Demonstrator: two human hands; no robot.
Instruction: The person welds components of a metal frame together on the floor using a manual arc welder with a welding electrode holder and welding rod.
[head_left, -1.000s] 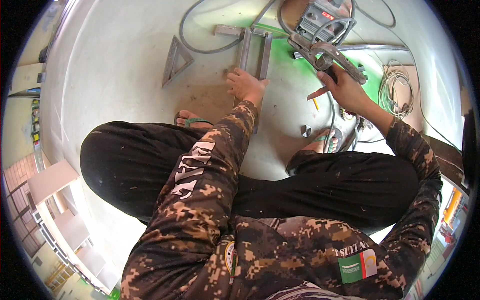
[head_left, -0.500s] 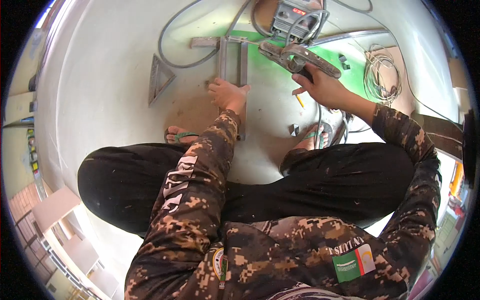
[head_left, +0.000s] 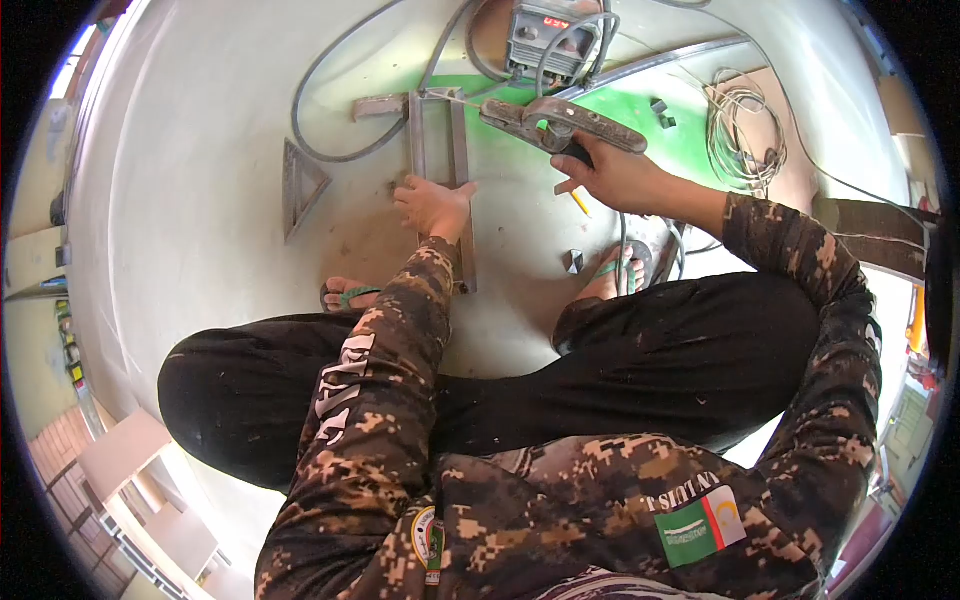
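My left hand [head_left: 436, 208] is closed over the side bars of a narrow rectangular metal frame [head_left: 459, 145] lying on the floor. In my right hand [head_left: 622, 180] is a worn welding electrode holder [head_left: 603, 127], the fingers wrapped round its lower handle. A thin welding rod [head_left: 458, 98] runs from the holder's jaw to the far end of the frame, its tip right at the top corner. A short metal bar [head_left: 380, 106] meets that end on the left. Left of the frame lies a small triangular metal piece [head_left: 300, 190].
A welding machine [head_left: 552, 42] with a lit display stands beyond the holder, its cables looping over the floor. A coil of wire [head_left: 742, 140] lies at the right. A yellow pencil-like stick [head_left: 579, 203] and a small dark block [head_left: 573, 261] lie near my sandalled foot [head_left: 625, 268].
The view has shifted, so floor things appear further left. Both hands keep their holds on the frame and the electrode holder, and the rod tip stays at the frame's far end.
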